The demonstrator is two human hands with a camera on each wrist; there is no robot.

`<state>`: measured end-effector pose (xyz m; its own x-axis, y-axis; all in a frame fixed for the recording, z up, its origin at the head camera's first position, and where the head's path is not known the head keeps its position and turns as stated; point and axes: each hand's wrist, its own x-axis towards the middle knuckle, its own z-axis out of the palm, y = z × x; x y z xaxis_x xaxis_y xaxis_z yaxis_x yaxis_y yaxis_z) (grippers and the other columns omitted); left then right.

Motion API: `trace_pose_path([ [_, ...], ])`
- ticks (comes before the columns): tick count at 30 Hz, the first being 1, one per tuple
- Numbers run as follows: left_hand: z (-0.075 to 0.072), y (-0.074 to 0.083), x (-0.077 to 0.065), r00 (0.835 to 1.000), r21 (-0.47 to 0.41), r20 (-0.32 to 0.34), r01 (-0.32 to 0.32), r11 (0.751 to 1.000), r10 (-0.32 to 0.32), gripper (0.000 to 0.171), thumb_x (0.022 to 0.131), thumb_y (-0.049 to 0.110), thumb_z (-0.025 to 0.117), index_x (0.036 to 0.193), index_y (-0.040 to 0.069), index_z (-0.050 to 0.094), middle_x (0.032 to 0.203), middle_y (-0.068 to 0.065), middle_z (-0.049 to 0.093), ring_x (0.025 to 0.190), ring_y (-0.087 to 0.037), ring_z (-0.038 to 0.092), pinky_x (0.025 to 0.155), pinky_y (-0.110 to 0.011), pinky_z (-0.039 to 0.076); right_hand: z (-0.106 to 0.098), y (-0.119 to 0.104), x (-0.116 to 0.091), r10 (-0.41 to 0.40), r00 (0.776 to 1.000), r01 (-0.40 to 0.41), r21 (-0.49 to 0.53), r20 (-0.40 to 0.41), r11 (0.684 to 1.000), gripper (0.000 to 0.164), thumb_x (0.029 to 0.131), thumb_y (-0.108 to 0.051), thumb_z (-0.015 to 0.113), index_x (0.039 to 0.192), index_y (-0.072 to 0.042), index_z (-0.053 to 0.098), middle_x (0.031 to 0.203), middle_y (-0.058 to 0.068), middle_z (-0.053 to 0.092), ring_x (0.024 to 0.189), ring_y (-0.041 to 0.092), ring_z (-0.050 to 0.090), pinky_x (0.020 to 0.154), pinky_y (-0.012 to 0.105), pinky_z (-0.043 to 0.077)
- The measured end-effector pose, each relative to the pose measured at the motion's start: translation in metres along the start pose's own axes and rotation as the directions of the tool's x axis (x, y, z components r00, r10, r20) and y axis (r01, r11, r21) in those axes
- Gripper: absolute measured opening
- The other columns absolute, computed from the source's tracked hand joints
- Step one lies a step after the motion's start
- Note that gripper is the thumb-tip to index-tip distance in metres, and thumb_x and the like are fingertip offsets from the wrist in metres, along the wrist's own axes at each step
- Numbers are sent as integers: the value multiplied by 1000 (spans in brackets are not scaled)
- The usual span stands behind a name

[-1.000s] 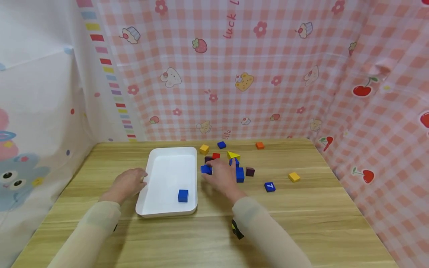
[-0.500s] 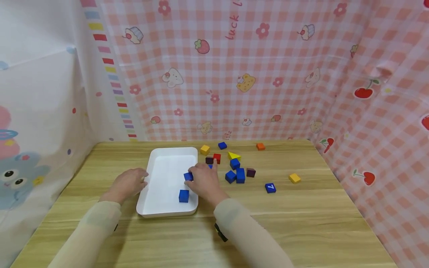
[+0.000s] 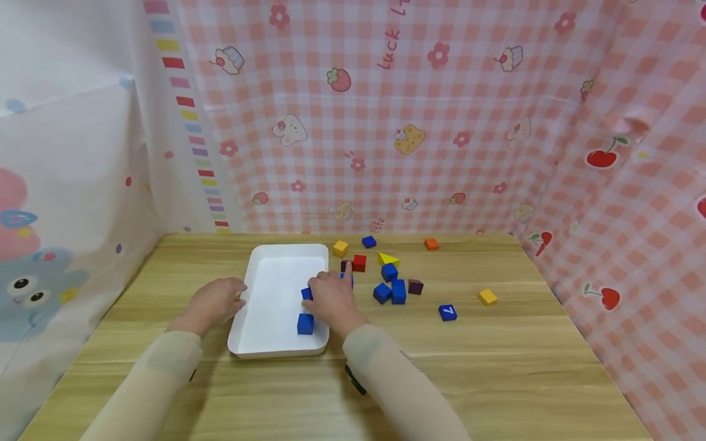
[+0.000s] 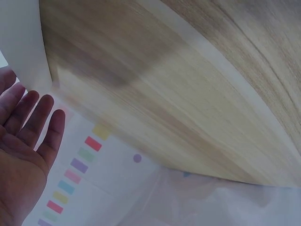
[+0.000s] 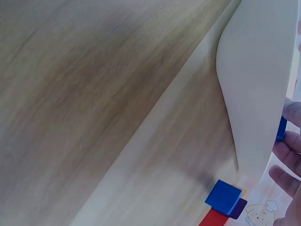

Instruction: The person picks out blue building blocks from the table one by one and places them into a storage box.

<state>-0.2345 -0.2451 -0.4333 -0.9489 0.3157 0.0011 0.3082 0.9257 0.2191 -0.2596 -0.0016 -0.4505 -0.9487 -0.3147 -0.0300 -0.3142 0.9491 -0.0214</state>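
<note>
A white tray (image 3: pixel 270 300) lies on the wooden table, left of the scattered blocks. At its left rim is my left hand (image 3: pixel 217 300); in the left wrist view its fingers (image 4: pixel 36 113) are extended and lightly bent beside the tray's wall. Over the tray's right side, my right hand (image 3: pixel 333 300) pinches a blue block (image 3: pixel 306 294) between thumb and fingers, partly hidden by the hand. The right wrist view shows a sliver of that blue block (image 5: pixel 281 128) above the rim. A blue cube (image 3: pixel 306 324) sits inside the tray near its lower right corner.
Right of the tray lie several blue blocks (image 3: pixel 398 292), a red block (image 3: pixel 360 263), a yellow triangle (image 3: pixel 388 259), a dark purple block (image 3: pixel 416 286) and a blue tile marked 7 (image 3: pixel 448 312). Yellow blocks (image 3: pixel 488 297) and an orange one (image 3: pixel 431 244) lie farther out. Printed cloth hangs behind.
My right hand has carried the blue block left from the pile to above the tray, then slightly farther left. My left hand stays at the tray's rim.
</note>
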Motion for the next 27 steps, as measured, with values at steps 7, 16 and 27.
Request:
trace_pose_path([
  [7, 1, 0, 3, 1000, 9, -3, -4, 1000, 4, 32, 90, 9, 68, 116, -8, 66, 123, -26, 63, 114, -45, 58, 97, -56, 45, -1, -2, -2, 7, 1000, -7, 15, 21, 1000, 50, 89, -57, 65, 128, -25, 67, 123, -3, 65, 125, 23, 54, 115, 65, 8],
  [16, 1, 2, 4, 1000, 9, 11, 20, 1000, -20, 32, 89, 9, 70, 117, -7, 67, 124, -26, 62, 115, -45, 58, 96, -57, 46, -11, 9, -5, 26, 999, -24, 76, -35, 997, 52, 90, -55, 65, 132, -25, 65, 127, -1, 64, 123, 23, 54, 116, 63, 12],
  [27, -1, 1, 3, 1000, 14, 15, 25, 1000, -25, 32, 88, 9, 70, 116, -7, 67, 122, -26, 63, 112, -45, 59, 95, -57, 47, -26, 47, -3, 104, 993, -94, 141, -64, 986, 53, 93, -51, 64, 135, -19, 62, 138, 6, 58, 132, 28, 48, 116, 63, 8],
])
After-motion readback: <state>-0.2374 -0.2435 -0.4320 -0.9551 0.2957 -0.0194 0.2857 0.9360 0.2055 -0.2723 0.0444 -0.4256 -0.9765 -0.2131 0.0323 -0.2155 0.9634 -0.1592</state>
